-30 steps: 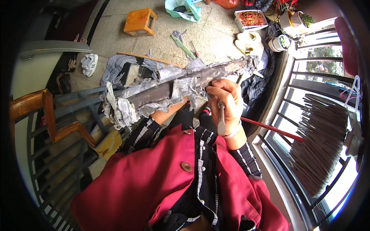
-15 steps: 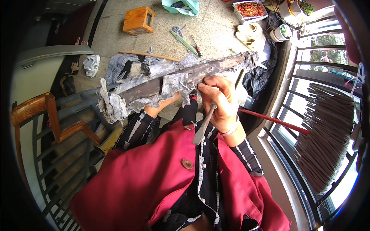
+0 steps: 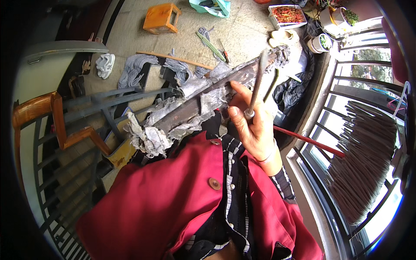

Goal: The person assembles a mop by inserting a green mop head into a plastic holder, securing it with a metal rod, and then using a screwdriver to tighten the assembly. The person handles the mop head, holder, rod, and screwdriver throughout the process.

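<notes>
A long dark wooden bar (image 3: 177,118) wrapped in torn grey cloth (image 3: 151,139) lies slantwise before me, its near end at the left. My right hand (image 3: 255,130) has its index fingertip at the bar's middle. The same hand grips a flat-bladed screwdriver (image 3: 258,82), whose metal shaft points up and away across the far part of the bar; its handle is mostly hidden in the palm. My left hand is out of sight behind the bar and cloth.
Grey mop strands (image 3: 136,69) and a wooden stick (image 3: 173,58) lie on the floor beyond, near a red-handled screwdriver (image 3: 226,56). A wooden stool (image 3: 161,18) stands farther off. At the right are a broom (image 3: 366,160) and window bars; metal railings (image 3: 65,182) run along the left.
The screwdriver's blade has swung from pointing toward me to pointing up and away. My right index finger has extended along the bar. The bar's near end has shifted right and closer; my left forearm is now hidden.
</notes>
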Available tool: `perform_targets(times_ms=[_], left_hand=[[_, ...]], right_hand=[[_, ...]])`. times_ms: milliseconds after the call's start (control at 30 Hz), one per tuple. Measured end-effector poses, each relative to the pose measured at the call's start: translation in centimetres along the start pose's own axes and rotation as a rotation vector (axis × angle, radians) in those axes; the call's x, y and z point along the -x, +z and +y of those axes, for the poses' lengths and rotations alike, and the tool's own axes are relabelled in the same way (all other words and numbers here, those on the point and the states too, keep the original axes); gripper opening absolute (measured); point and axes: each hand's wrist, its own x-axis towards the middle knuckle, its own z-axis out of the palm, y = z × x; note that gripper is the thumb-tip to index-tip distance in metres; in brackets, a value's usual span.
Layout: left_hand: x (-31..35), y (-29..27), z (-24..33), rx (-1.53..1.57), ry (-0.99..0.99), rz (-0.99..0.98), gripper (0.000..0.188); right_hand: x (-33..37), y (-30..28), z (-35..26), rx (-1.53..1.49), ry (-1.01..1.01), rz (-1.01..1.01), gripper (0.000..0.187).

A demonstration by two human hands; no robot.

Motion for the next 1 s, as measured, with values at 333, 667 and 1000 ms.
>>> perform_targets(times_ms=[333,667,1000], left_hand=[[4.0,-0.4,-2.3,0.076,-0.082,0.042,0.030],[5.0,-0.5,-3.2,0.150,-0.096,0.060,0.028],[-3.2,1.3,1.7,0.632,0.220,0.076,0.026]], right_hand=[[1.6,-0.1,0.5,-0.527,0.269,-0.244,0.023],[2.2,1.2,1.5,-0.506,0.272,-0.168,0.018],[1.3,1.3,1.2,-0.526,0.329,-0.153,0.024]])
